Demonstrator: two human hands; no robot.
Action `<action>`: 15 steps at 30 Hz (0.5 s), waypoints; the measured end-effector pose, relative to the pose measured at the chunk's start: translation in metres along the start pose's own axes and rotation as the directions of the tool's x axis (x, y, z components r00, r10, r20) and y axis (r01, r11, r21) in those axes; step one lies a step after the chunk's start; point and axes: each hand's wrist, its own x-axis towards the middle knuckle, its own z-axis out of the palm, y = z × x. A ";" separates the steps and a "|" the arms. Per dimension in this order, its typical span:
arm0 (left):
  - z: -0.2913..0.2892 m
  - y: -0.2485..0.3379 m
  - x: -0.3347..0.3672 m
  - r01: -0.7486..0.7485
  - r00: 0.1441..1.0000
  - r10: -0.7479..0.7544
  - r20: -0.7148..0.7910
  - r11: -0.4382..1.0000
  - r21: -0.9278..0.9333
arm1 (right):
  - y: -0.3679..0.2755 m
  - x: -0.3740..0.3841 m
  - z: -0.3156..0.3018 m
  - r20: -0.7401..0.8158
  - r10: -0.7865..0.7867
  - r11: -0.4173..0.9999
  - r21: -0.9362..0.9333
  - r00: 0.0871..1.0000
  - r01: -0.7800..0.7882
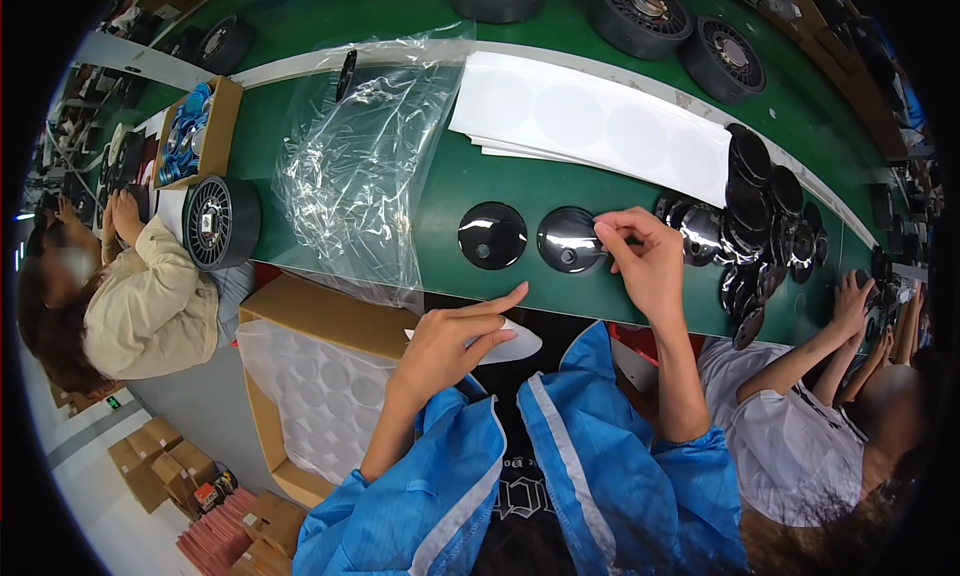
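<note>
Two glossy black round discs lie side by side near the bench's front edge, each with a small round mark near its lower middle. My right hand [648,259] has its thumb and fingertips at the right rim of the right disc [569,240]. The left disc [491,236] lies free of both hands. Below the bench edge, my left hand [452,344] has its index finger stretched out and the other fingers curled over a white sheet [517,345]. Part of that sheet is hidden beneath the hand.
A pile of black discs [752,211] lies right. White sheets with round outlines [590,111] lie behind, beside a clear plastic bag [350,176]. An open carton [262,396] stands lower left. Wheels [643,14] stand along the far side; people sit on both sides.
</note>
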 end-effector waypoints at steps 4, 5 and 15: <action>0.002 -0.001 0.002 -0.003 1.000 0.002 -0.019 0.999 -0.042 | 0.002 -0.002 0.004 -0.034 -0.013 1.000 -0.006 0.999 0.012; 0.001 -0.001 0.002 0.004 1.000 -0.005 -0.012 0.999 -0.045 | 0.002 -0.004 0.005 -0.052 -0.021 1.000 -0.003 0.998 0.021; 0.003 -0.004 0.002 0.025 1.000 -0.026 -0.012 0.997 -0.075 | 0.003 -0.006 0.008 -0.071 -0.039 0.999 -0.018 0.997 0.038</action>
